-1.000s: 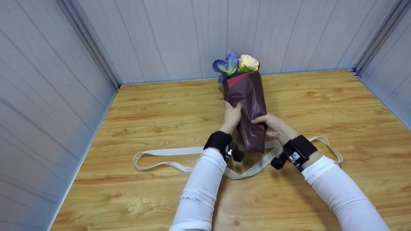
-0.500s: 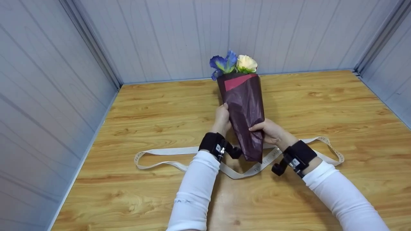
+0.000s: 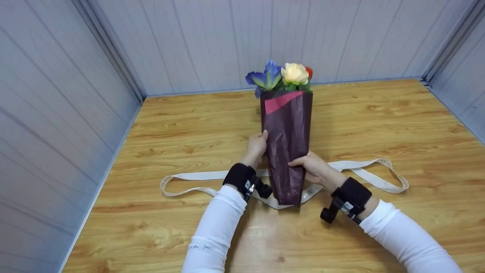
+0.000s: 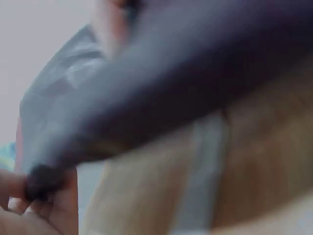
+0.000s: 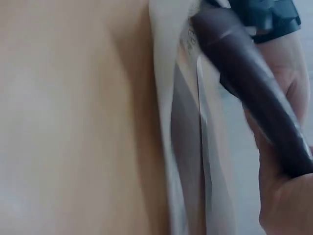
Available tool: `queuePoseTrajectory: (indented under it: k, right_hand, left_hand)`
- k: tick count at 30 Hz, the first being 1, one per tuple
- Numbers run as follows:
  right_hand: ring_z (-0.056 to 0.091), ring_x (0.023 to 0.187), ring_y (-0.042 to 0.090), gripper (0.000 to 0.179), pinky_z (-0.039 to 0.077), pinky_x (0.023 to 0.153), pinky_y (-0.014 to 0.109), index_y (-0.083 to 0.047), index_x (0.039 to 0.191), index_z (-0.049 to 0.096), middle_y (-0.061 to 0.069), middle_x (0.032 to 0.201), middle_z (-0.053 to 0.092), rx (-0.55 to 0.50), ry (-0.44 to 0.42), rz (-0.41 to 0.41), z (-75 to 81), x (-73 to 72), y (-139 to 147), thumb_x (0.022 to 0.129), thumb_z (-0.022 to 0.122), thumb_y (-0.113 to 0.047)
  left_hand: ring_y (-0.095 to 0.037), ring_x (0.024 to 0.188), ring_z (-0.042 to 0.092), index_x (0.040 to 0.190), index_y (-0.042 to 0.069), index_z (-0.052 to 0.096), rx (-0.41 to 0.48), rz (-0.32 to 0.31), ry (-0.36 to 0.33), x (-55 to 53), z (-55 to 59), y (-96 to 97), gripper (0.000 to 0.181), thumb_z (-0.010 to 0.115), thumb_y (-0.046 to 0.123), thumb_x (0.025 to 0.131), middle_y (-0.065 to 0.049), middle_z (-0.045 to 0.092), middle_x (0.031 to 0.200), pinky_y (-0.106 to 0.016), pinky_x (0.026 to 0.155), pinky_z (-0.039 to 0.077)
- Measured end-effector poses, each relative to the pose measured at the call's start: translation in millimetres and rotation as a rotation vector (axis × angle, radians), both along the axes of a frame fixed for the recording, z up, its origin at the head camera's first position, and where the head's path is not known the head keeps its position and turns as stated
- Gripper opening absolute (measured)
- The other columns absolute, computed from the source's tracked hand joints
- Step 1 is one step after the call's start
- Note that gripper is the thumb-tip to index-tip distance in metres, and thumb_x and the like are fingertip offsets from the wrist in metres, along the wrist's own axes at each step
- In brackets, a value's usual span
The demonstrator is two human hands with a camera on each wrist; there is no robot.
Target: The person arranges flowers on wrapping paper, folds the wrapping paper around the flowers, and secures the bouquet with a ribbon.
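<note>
A bouquet [image 3: 286,140] in dark maroon wrapping paper with a pink folded corner is held upright-leaning over the table in the head view. A blue flower [image 3: 268,77], a cream rose [image 3: 295,74] and a bit of a red bloom [image 3: 309,72] show at its top. My left hand [image 3: 257,146] grips the paper's left edge about midway up. Lower down, my right hand [image 3: 312,168] holds the right side, thumb across the front. Behind the wrap's lower end lies a long white printed ribbon [image 3: 201,175]. Blur softens the left wrist view, where the left hand [image 4: 39,208] pinches the paper.
The wooden table [image 3: 182,140] is bounded by pale panelled walls [image 3: 204,45] at the back and both sides. Loops of the ribbon spread left and right of the bouquet.
Both hands have drawn the bouquet toward the person, and it stands straighter in view. Its lower end now overlaps the front of the ribbon. The left hand has shifted left and nearer.
</note>
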State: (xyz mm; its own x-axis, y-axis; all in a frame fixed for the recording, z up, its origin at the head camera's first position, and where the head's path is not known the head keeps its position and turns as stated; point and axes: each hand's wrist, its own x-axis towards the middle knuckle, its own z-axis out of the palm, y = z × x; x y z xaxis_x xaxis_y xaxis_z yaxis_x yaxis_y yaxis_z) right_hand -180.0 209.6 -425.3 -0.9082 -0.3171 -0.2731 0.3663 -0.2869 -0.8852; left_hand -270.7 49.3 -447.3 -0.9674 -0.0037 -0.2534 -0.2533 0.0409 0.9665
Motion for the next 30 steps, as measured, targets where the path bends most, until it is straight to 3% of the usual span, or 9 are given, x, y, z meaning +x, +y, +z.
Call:
queuePoseTrajectory:
  k: [3, 5, 9, 14, 18, 22, 24, 27, 30]
  right_hand:
    - [0.064, 0.086, 0.016, 0.038, 0.055, 0.076, 0.027, 0.007, 0.123, 0.038, 0.008, 0.100, 0.057, -0.019, -0.029, -0.009, -2.9, 3.2, -5, 0.087, 0.045, 0.018]
    - [0.064, 0.085, 0.016, 0.038, 0.055, 0.075, 0.027, 0.007, 0.123, 0.038, 0.009, 0.099, 0.057, -0.019, -0.047, -0.017, -5.2, 5.6, -7, 0.087, 0.045, 0.019]
    - [0.065, 0.083, 0.017, 0.039, 0.056, 0.074, 0.029, 0.006, 0.122, 0.037, 0.009, 0.098, 0.057, -0.027, -0.072, -0.019, -8.7, 10.3, -10, 0.086, 0.044, 0.019]
    - [0.067, 0.082, 0.018, 0.037, 0.057, 0.073, 0.030, 0.007, 0.121, 0.037, 0.009, 0.096, 0.059, -0.050, -0.089, -0.013, -10.9, 15.1, -15, 0.086, 0.044, 0.018]
    - [0.068, 0.080, 0.019, 0.036, 0.057, 0.073, 0.030, 0.008, 0.119, 0.038, 0.010, 0.094, 0.061, -0.057, -0.115, -0.020, -15.0, 18.5, -18, 0.085, 0.043, 0.019]
    - [0.068, 0.077, 0.019, 0.035, 0.058, 0.072, 0.030, 0.010, 0.118, 0.037, 0.010, 0.092, 0.061, -0.042, -0.127, -0.034, -17.8, 19.9, -19, 0.085, 0.042, 0.020]
    - [0.068, 0.077, 0.019, 0.035, 0.058, 0.072, 0.030, 0.011, 0.118, 0.037, 0.011, 0.093, 0.060, -0.024, -0.127, -0.033, -18.3, 19.6, -20, 0.085, 0.042, 0.020]
    - [0.067, 0.077, 0.019, 0.039, 0.058, 0.073, 0.030, 0.011, 0.121, 0.036, 0.011, 0.094, 0.059, 0.011, -0.128, -0.036, -19.4, 18.9, -20, 0.084, 0.044, 0.020]
    - [0.067, 0.078, 0.019, 0.042, 0.057, 0.074, 0.031, 0.011, 0.124, 0.036, 0.012, 0.096, 0.059, 0.055, -0.124, -0.038, -19.9, 19.3, -20, 0.083, 0.045, 0.019]
  left_hand:
    - [-0.017, 0.079, 0.053, 0.079, 0.001, 0.057, -0.138, -0.022, 0.051, 32.7, 19.0, -4.9, 0.035, 0.044, 0.017, 0.107, -0.007, 0.055, 0.083, -0.025, 0.072, 0.043]
    - [-0.018, 0.082, 0.055, 0.085, -0.002, 0.060, -0.221, -0.049, 0.096, 46.0, 20.6, -7.7, 0.032, 0.042, 0.013, 0.106, -0.009, 0.058, 0.085, -0.025, 0.075, 0.045]
    - [-0.030, 0.111, 0.060, 0.117, -0.011, 0.059, -0.411, -0.124, 0.211, 60.5, 18.4, -12.3, 0.030, 0.040, 0.009, 0.105, -0.022, 0.064, 0.115, -0.033, 0.096, 0.046]
    - [-0.041, 0.126, 0.050, 0.132, -0.016, 0.043, -0.507, -0.181, 0.296, 67.1, 13.3, -16.5, 0.035, 0.038, 0.004, 0.104, -0.032, 0.053, 0.131, -0.042, 0.107, 0.039]
    - [-0.040, 0.113, 0.060, 0.145, -0.019, 0.021, -0.591, -0.250, 0.250, 77.8, 12.0, -21.5, 0.050, 0.037, 0.004, 0.105, -0.036, 0.060, 0.118, -0.042, 0.096, 0.048]
    - [-0.034, 0.075, 0.068, 0.149, -0.017, 0.001, -0.631, -0.361, 0.151, 89.7, 13.7, -25.3, 0.063, 0.039, 0.009, 0.106, -0.030, 0.067, 0.089, -0.034, 0.064, 0.054]
    - [-0.032, 0.068, 0.066, 0.150, -0.016, -0.004, -0.608, -0.407, 0.121, 95.3, 14.4, -27.7, 0.068, 0.041, 0.009, 0.106, -0.029, 0.067, 0.089, -0.031, 0.055, 0.052]
    - [-0.035, 0.079, 0.067, 0.149, -0.017, -0.008, -0.581, -0.485, 0.141, 104.3, 14.7, -33.3, 0.073, 0.045, 0.007, 0.104, -0.034, 0.064, 0.103, -0.034, 0.062, 0.055]
    - [-0.040, 0.102, 0.064, 0.148, -0.019, 0.002, -0.651, -0.581, 0.238, 113.8, 16.8, -38.5, 0.076, 0.055, 0.007, 0.100, -0.038, 0.056, 0.120, -0.042, 0.086, 0.053]
